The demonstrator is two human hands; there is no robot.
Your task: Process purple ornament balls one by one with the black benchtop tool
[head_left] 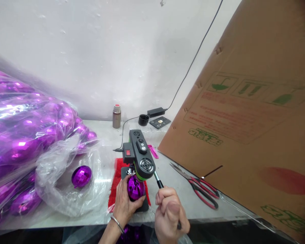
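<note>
Left hand [125, 200] is curled around a purple ball [136, 189], fingers on its left side and thumb below on its right; the right hand [170, 210] is closed in a fist around a lever [158, 180]. At the left, a clear bag [73, 201] is packed with more purple balls [22, 142], its crumpled mouth spread toward the middle of the table [173, 196]. A loose ball [81, 176] lies at that mouth, its small nub toward the near left. A large box [231, 105] stands at the right, its inside hidden.

The held ball sits within the left hand's grasp, just under the near end of a machine [142, 154], over a red cloth [114, 186]. The ball looks nearly round, so its long axis is hard to tell. The machine's long axis runs from the far left to the near right, and the lever slants down toward the right fist.
</note>
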